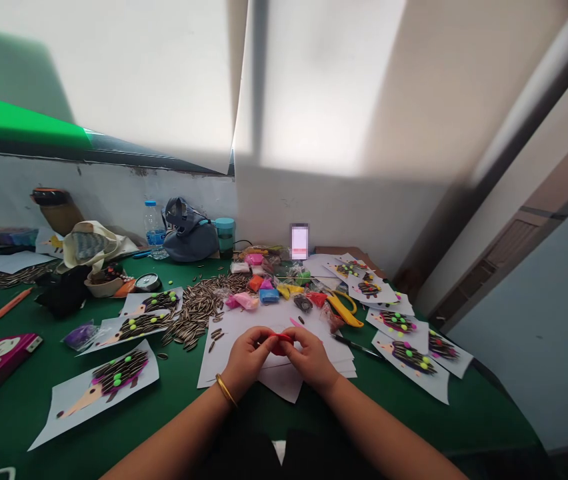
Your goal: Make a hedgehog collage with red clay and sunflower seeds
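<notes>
From where I stand, the left hand (pixel 245 363) and right hand (pixel 317 363) meet in front of the wearer's body, each nearly closed, thumb against curled fingers. Between them they pinch a small, smooth, bright-red lump (pixel 280 345) of what looks like modelling clay, one hand at each side, probably so that both thumbs can press on it evenly. A gold-coloured bangle (pixel 227 392) rings the left wrist.

The lump is held over overlapping sheets of plain white paper (pixel 337 365), which perhaps keep the work off the dark-green tabletop (pixel 174 437). At twelve o'clock from the hands lie small plastic-wrapped clay packets, a blue one (pixel 269 296) among them, likely grouped there for easy reach. Yellow-handled scissors (pixel 347 310) lie at two o'clock, a slim black pen (pixel 357 346) at three, and a loose heap of striped sunflower seeds (pixel 197 312) at ten.

Farther out, white cards bearing seed-spined hedgehogs flank the workspace: one (pixel 109 383) at nine o'clock, others (pixel 411 365) overlapping around three, seemingly set aside to leave the middle free. Beyond the packets at twelve, a lit upright screen (pixel 299 241) stands against the wall.
</notes>
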A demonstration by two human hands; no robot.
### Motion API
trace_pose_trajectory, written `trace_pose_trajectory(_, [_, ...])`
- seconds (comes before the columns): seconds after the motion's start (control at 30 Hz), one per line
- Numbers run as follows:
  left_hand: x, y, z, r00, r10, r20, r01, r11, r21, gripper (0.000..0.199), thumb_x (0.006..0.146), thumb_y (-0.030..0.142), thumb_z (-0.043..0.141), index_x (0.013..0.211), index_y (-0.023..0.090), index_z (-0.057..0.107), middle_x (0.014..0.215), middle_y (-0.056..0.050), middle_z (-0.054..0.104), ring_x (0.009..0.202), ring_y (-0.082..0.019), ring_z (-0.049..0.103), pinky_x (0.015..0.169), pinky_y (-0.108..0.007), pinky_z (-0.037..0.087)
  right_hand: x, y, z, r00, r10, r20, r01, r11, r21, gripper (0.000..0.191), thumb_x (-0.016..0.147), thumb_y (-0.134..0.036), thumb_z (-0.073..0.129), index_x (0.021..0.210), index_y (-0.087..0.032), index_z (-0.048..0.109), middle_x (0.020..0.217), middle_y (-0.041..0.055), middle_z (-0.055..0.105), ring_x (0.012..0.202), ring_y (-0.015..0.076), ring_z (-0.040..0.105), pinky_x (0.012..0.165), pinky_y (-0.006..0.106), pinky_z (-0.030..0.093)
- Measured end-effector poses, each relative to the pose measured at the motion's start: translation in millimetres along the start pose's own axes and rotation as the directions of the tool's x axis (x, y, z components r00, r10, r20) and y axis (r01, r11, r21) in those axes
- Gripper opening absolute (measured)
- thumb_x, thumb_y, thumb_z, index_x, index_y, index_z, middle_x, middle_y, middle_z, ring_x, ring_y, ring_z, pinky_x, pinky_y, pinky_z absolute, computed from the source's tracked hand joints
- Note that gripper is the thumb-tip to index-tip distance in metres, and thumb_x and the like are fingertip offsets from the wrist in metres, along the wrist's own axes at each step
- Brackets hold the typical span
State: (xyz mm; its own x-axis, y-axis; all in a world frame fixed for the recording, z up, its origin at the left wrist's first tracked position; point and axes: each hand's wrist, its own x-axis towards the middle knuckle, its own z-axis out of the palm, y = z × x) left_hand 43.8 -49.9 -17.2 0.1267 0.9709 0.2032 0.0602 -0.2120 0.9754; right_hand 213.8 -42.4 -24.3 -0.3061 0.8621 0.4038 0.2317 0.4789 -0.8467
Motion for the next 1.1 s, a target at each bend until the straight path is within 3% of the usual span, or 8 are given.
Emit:
trace_pose_trajectory(0.2, [0.4, 0.5, -0.3, 1.0, -0.026, -0.005, 0.026, 1.0, -0.004, 0.025, 0.079, 0.043, 0.065, 0.079, 0.018, 0.066, 0.072, -0.005, 0.071, 0.072, -0.021, 0.067, 0.073, -0.033, 0.052, -1.3, 1.9, 0.3, 0.999, 0.0, -0.045, -0.001, 1.0, -0.02, 0.016, 0.088, -0.033, 0.057, 0.086, -0.021, 0.068, 0.081, 0.0012, 0.069, 0.076, 0.0163, 0.062, 0.072, 0.028, 0.05])
trace_pose_trajectory(0.37, [1.4, -2.1, -0.3, 0.999, -0.043, -0.024, 0.043, 0.999, -0.021, 0.032, 0.071, 0.042, 0.073, 0.09, 0.017, 0.068, 0.087, -0.007, 0.073, 0.081, -0.022, 0.067, 0.076, -0.034, 0.052, -0.6, 5.9, -1.5, 0.996, 0.015, -0.093, -0.013, 1.0, 0.02, 0.02, 0.089, -0.037, 0.056, 0.089, -0.02, 0.068, 0.082, 0.0025, 0.068, 0.077, 0.0168, 0.062, 0.072, 0.029, 0.05])
trace_pose_trajectory(0.53, [1.9, -4.2, 0.5, 0.996, -0.086, -0.011, 0.085, 0.995, -0.044, 0.029, 0.072, 0.044, 0.071, 0.08, 0.016, 0.068, 0.076, -0.006, 0.072, 0.074, -0.021, 0.066, 0.071, -0.032, 0.052, 0.1, 5.3, -2.0, 0.996, 0.028, -0.089, -0.023, 0.999, 0.046, 0.021, 0.089, -0.038, 0.057, 0.089, -0.02, 0.068, 0.081, 0.0023, 0.069, 0.077, 0.0168, 0.063, 0.072, 0.028, 0.05])
trace_pose_trajectory(0.77, [1.9, -3.5, 0.4, 0.999, -0.046, -0.009, 0.045, 0.997, -0.068, 0.026, 0.074, 0.041, 0.071, 0.083, 0.017, 0.067, 0.078, -0.006, 0.072, 0.075, -0.021, 0.067, 0.074, -0.033, 0.052, 0.6, 1.5, -0.3, 0.998, 0.044, -0.045, -0.042, 0.998, 0.041, 0.015, 0.086, -0.033, 0.059, 0.087, -0.02, 0.067, 0.081, 0.0015, 0.069, 0.076, 0.0165, 0.063, 0.071, 0.027, 0.05])
trace_pose_trajectory(1.1, [0.9, -8.8, -1.9, 0.997, 0.058, -0.043, -0.054, 0.994, 0.1, 0.023, 0.078, 0.039, 0.066, 0.086, 0.017, 0.069, 0.086, -0.007, 0.07, 0.081, -0.022, 0.065, 0.075, -0.033, 0.052, 0.0, -0.2, 0.5, 1.0, 0.027, -0.007, -0.027, 1.0, 0.014, 0.014, 0.088, -0.03, 0.057, 0.085, -0.02, 0.067, 0.08, 0.0012, 0.068, 0.076, 0.0157, 0.061, 0.071, 0.026, 0.049])
